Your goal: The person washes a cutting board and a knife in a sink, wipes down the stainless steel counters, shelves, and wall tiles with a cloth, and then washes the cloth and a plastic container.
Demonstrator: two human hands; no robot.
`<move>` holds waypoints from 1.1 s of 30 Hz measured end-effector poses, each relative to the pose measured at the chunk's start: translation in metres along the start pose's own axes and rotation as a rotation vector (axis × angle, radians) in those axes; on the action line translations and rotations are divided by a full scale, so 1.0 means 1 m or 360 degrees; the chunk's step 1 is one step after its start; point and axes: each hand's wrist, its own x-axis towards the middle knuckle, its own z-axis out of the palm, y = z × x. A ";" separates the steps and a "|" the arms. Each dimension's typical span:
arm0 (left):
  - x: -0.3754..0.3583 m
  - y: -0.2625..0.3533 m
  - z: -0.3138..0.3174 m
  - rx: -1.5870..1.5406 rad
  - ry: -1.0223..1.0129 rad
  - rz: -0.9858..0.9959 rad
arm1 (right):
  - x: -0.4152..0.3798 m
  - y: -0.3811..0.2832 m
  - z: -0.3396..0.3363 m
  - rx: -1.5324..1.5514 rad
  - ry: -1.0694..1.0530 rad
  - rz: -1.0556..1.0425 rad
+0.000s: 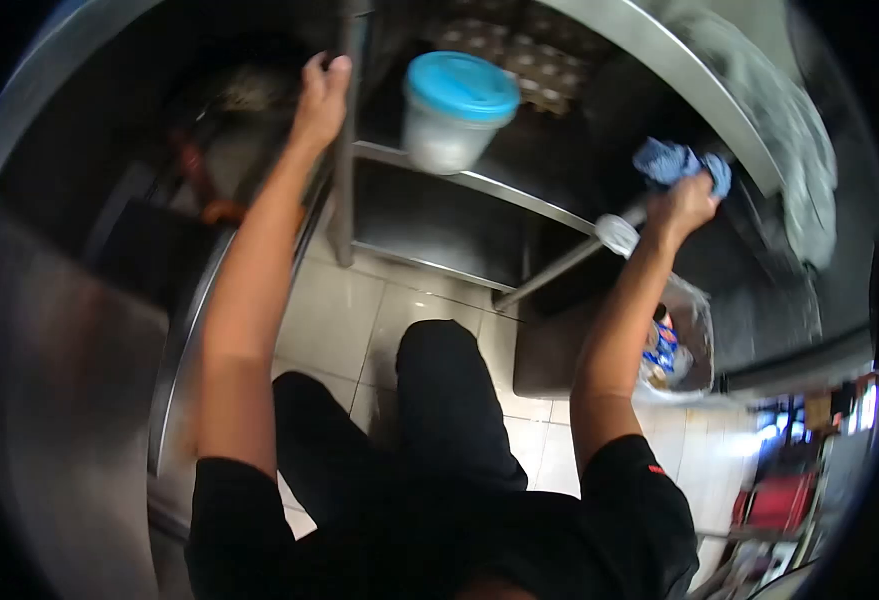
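Note:
My left hand (323, 98) is raised at the upper left, beside a metal shelf post (345, 190). Its visible fingertips are apart, with nothing seen between them. In my right hand (686, 208), at the upper right, is a crumpled blue cloth (669, 163) that sticks out past my fingers. A clear plastic tub (447, 143) with a turquoise lid (464, 85) stands on the metal shelf between my hands, tilted in this view. A small white round item (616, 235) shows just left of my right wrist.
Patterned egg-tray-like stacks (544, 65) sit behind the tub. Below my right forearm stands a lined trash bin (701, 340) holding wrappers. Clear plastic sheeting (809, 170) hangs at the upper right. Metal equipment (69, 400) borders the left, and tiled floor (329, 315) lies under my knees.

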 end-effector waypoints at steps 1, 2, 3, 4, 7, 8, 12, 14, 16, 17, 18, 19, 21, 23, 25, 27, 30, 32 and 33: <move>-0.002 -0.007 -0.008 0.0009 -0.0004 -0.0054 | -0.015 -0.001 0.007 0.0106 -0.0055 -0.0119; -0.011 -0.015 -0.017 0.0040 -0.0040 -0.0131 | -0.030 0.009 0.005 0.0208 -0.0268 -0.0115; -0.025 -0.018 -0.025 0.0059 -0.0082 -0.0203 | -0.043 0.019 0.004 0.0310 -0.0475 -0.0123; -0.045 -0.021 -0.030 -0.0069 -0.0050 -0.0192 | -0.066 0.016 0.014 -0.0010 -0.0556 -0.0399; -0.110 -0.060 -0.041 -0.0263 -0.0127 -0.0218 | -0.141 0.011 0.068 -0.0340 -0.0854 -0.0516; -0.131 -0.070 -0.043 -0.0368 -0.0181 -0.0347 | -0.156 0.015 0.087 -0.0354 -0.0990 -0.0649; -0.190 -0.074 -0.048 -0.0422 -0.0231 -0.0591 | -0.196 0.018 0.171 -0.0483 -0.1402 -0.1030; -0.201 -0.081 -0.053 -0.0310 -0.0368 -0.0667 | -0.209 0.040 0.199 -0.0619 -0.1326 -0.1413; -0.221 -0.107 -0.060 -0.0311 -0.0405 -0.0660 | -0.236 0.104 0.201 -0.0790 -0.1417 -0.1500; -0.222 -0.116 -0.062 -0.0316 -0.0435 -0.0636 | -0.250 0.121 0.192 -0.0871 -0.1352 -0.1599; -0.223 -0.114 -0.064 -0.0328 -0.0463 -0.0610 | -0.262 0.139 0.178 -0.0832 -0.1434 -0.1587; -0.223 -0.108 -0.067 -0.0290 -0.0432 -0.0625 | -0.275 0.152 0.158 -0.0851 -0.1587 -0.1521; -0.212 -0.092 -0.066 -0.0244 -0.0407 -0.0637 | -0.301 0.186 0.113 -0.0909 -0.1983 -0.1493; -0.192 -0.062 -0.061 -0.0172 -0.0033 -0.0365 | -0.322 0.217 0.067 -0.0929 -0.2313 -0.1435; -0.159 -0.007 -0.041 0.0008 0.0003 0.0036 | -0.323 0.218 0.041 -0.1005 -0.2515 -0.1323; -0.120 0.036 -0.021 0.0614 -0.0016 0.0781 | -0.318 0.208 0.012 -0.1230 -0.2921 -0.0689; -0.084 0.074 0.020 0.0820 -0.0152 0.1040 | -0.296 0.203 -0.028 -0.1007 -0.2360 -0.0509; -0.066 0.065 0.045 0.0922 -0.0109 0.1083 | -0.258 0.165 -0.042 -0.1044 -0.2094 -0.0402; -0.061 0.060 0.052 0.0986 -0.0062 0.1099 | -0.238 0.147 -0.049 -0.1081 -0.1839 -0.0453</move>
